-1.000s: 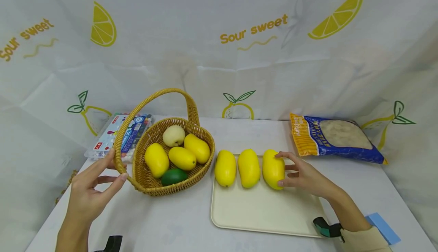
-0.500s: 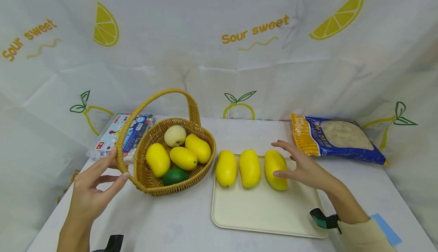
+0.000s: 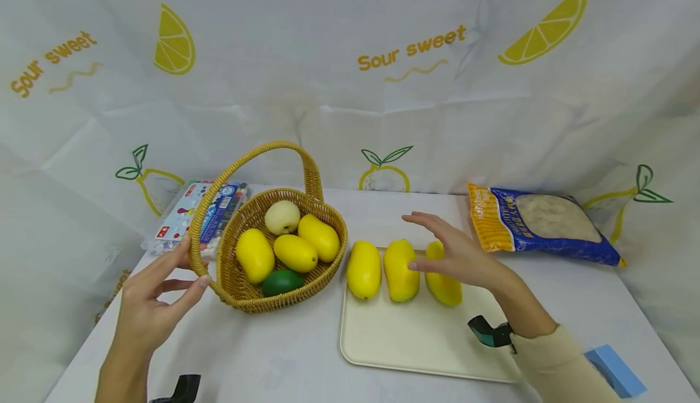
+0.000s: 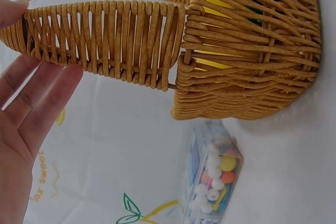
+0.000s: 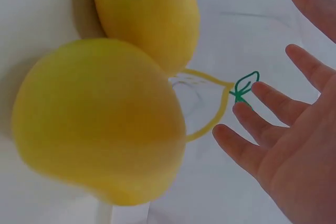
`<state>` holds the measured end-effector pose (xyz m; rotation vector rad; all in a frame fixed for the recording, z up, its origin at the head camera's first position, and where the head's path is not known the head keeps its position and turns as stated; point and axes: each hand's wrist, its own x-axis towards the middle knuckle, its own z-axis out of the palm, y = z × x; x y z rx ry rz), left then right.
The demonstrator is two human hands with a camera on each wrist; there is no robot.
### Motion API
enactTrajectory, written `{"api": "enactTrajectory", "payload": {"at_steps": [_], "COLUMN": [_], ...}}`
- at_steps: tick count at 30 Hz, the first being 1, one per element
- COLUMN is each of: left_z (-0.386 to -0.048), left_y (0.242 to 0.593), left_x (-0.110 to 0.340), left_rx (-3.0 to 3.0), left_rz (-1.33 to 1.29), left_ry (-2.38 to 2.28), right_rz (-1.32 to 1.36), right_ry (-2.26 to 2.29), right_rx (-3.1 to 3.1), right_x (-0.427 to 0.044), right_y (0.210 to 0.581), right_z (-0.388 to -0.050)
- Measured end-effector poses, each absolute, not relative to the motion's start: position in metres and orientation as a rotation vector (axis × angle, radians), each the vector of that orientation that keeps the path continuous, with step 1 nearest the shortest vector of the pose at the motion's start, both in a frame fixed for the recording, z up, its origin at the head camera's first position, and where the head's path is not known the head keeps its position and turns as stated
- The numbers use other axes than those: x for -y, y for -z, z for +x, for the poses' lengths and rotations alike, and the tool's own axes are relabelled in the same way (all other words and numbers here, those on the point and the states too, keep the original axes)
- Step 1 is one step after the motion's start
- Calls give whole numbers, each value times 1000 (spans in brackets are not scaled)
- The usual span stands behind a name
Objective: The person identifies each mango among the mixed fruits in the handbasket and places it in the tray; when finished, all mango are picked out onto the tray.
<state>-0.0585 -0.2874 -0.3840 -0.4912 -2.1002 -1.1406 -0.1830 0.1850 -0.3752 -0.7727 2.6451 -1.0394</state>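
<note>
My left hand pinches the handle of a wicker basket, thumb on one side and fingers on the other in the left wrist view. Inside the basket lie a pale round fruit, a dark green fruit and several yellow mangoes. Three more mangoes stand in a row on a cream tray: left, middle and right. Over the right one, partly covering it, hovers my right hand, fingers spread and holding nothing; the right wrist view shows it apart from the mangoes.
A clear box of coloured beads lies behind the basket on the left. At the back right is a blue and yellow bag. A blue block sits near my right sleeve. Printed white cloth hangs behind the table.
My right hand has let go of the right mango and moved left above the row; that mango now sits slightly tilted. The left hand keeps its grip on the basket handle.
</note>
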Motion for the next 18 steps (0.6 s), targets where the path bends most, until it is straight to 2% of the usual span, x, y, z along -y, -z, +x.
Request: {"api": "enactTrajectory", "payload": {"at_steps": [18], "left_z": [-58], "left_y": [383], "left_x": [288], "left_rx": [2104], "left_rz": [-490], "left_ry": [1140], "right_rz": [-979], "right_ry": [1058], "right_rx": [-2505], "right_x": [-109], "right_y": [352], "right_z": [-199]}}
